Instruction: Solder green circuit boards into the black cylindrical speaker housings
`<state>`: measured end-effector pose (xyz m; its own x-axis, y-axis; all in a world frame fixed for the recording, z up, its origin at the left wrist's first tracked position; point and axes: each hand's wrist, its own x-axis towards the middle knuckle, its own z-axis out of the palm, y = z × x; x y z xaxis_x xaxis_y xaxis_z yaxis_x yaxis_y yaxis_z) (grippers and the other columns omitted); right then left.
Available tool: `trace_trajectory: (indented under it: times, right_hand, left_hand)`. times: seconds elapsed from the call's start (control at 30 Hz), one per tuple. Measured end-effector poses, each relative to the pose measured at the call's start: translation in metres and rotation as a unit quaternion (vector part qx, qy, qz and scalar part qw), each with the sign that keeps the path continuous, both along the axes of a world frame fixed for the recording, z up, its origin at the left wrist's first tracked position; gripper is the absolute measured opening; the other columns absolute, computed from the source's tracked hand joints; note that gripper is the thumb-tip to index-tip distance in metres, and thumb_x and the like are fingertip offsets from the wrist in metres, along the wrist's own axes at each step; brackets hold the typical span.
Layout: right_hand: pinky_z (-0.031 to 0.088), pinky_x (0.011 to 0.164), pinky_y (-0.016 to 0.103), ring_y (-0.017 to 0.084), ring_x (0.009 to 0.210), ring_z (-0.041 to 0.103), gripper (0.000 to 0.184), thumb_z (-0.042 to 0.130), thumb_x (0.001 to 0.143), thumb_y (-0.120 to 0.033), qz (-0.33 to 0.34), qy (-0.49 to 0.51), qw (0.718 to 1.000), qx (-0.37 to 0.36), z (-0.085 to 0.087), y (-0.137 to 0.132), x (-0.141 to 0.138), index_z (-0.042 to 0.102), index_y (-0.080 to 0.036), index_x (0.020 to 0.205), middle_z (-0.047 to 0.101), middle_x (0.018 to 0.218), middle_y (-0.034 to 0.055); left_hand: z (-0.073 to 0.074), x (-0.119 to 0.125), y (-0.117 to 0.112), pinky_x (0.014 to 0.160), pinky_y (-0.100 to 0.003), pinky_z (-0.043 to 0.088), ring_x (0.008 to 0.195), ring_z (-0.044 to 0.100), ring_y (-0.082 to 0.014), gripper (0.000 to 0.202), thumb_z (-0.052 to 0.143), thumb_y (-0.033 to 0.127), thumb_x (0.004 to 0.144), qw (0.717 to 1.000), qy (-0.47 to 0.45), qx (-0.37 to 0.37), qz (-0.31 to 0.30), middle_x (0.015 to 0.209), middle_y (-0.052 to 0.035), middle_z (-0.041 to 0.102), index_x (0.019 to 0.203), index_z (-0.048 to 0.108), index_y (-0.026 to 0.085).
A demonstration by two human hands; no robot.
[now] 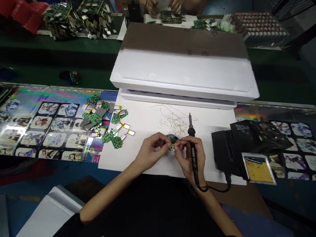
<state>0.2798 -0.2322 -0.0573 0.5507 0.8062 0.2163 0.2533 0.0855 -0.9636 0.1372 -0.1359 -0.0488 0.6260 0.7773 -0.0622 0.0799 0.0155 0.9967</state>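
Left hand [150,153] pinches round green PCB [172,142], held over white paper [123,158] at 12 o'clock. Right hand [191,154] grips soldering iron [193,151] pencil-style, tip up and clear, fingertips [177,147] steadying the board.

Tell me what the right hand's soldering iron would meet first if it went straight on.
Likely the white foam box, though depth is unclear: the soldering iron in the right hand seems raised above the thin wire scraps.

The circuit boards [117,142] look glossy green, the foam box [182,72] matt white.
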Motion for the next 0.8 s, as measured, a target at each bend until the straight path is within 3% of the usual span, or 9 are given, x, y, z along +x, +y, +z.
trace_trajectory:
  times: [0.17,0.27,0.43,0.63,0.67,0.73,0.8]
  right_hand:
    - [0.06,0.08,0.035,0.017,0.082,0.072,0.025,0.07,0.097,-0.017,0.001,-0.06,0.998,0.003,0.003,-0.02,0.017,0.062,-0.026,0.119,0.073,0.091,0.0006]
    - [0.062,0.084,0.038,0.02,0.09,0.076,0.03,0.071,0.096,-0.015,0.023,-0.129,0.991,-0.019,0.006,-0.031,0.032,0.064,-0.026,0.123,0.077,0.1,0.0034]
    - [0.063,0.098,0.043,0.024,0.113,0.075,0.043,0.072,0.094,-0.01,0.133,-0.195,0.971,-0.031,0.001,-0.032,0.036,0.062,-0.029,0.131,0.077,0.117,0.0058]
    - [0.064,0.095,0.043,0.025,0.109,0.077,0.026,0.063,0.102,-0.021,0.129,-0.175,0.975,-0.054,0.003,-0.033,0.027,0.066,-0.03,0.126,0.079,0.113,0.0063]
    - [0.064,0.091,0.043,0.025,0.103,0.078,0.022,0.059,0.105,-0.027,0.117,-0.157,0.979,-0.049,0.005,-0.034,0.028,0.067,-0.029,0.125,0.08,0.108,0.0066]
    - [0.063,0.072,0.041,0.023,0.078,0.076,0.03,0.052,0.108,-0.043,0.071,-0.092,0.993,-0.016,0.012,-0.034,0.032,0.065,-0.027,0.13,0.078,0.088,0.0047]
    - [0.052,0.051,0.033,0.019,0.057,0.064,0.042,0.055,0.105,-0.054,0.017,-0.013,0.999,0.023,0.019,-0.034,0.04,0.061,-0.027,0.136,0.067,0.07,-0.0012]
  left_hand:
    - [-0.003,-0.008,0.01,0.089,-0.035,0.053,0.099,0.067,-0.0206,0.005,0.065,0.02,0.101,0.97,0.022,0.238,-0.052,0.103,-0.0077,0.074,0.098,0.069,0.02]
    - [-0.008,-0.011,0.012,0.091,-0.036,0.052,0.099,0.067,-0.0212,0.007,0.061,0.018,0.103,0.942,0.047,0.316,-0.099,0.107,-0.0079,0.076,0.101,0.068,0.02]
    - [-0.014,-0.01,0.011,0.092,-0.036,0.051,0.1,0.066,-0.0216,0.007,0.058,0.017,0.104,0.933,0.064,0.336,-0.112,0.108,-0.0082,0.077,0.102,0.065,0.02]
    - [-0.013,-0.009,0.014,0.091,-0.037,0.052,0.098,0.066,-0.0221,0.009,0.057,0.018,0.102,0.939,0.079,0.315,-0.112,0.104,-0.0078,0.077,0.098,0.064,0.021]
    - [-0.013,-0.009,0.015,0.092,-0.038,0.052,0.098,0.066,-0.0222,0.009,0.057,0.017,0.101,0.939,0.076,0.315,-0.114,0.105,-0.0078,0.077,0.097,0.064,0.021]
    - [-0.014,-0.009,0.016,0.092,-0.038,0.052,0.098,0.067,-0.022,0.009,0.057,0.015,0.099,0.94,0.065,0.316,-0.113,0.104,-0.0078,0.077,0.096,0.063,0.021]
    - [-0.015,-0.008,0.017,0.09,-0.037,0.052,0.097,0.067,-0.0219,0.01,0.057,0.013,0.097,0.94,0.052,0.319,-0.109,0.101,-0.0077,0.076,0.095,0.063,0.021]
